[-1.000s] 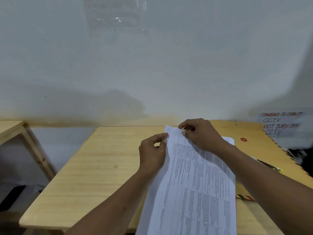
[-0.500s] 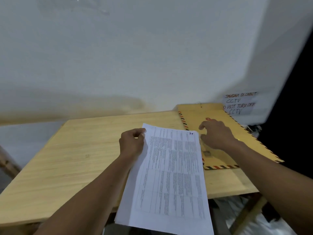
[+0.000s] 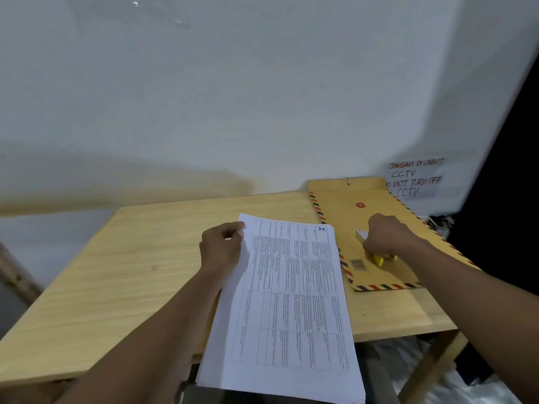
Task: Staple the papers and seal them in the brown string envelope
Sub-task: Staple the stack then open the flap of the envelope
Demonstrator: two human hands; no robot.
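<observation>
A stack of printed papers lies over the near edge of the wooden table, its lower part hanging past the edge. My left hand pinches the stack's top left corner. To the right lies the brown string envelope, with a striped border and a red button. My right hand rests on the envelope, its fingers curled round a yellow and white stapler, which the hand mostly hides.
A white wall stands right behind the table. A handwritten CCTV notice leans at the back right. A dark gap lies at the far right. Another wooden piece shows at the left edge.
My right hand has left the papers' top edge, moved right onto the envelope and closed round the stapler. My left hand keeps its pinch on the corner. The view has swung right.
</observation>
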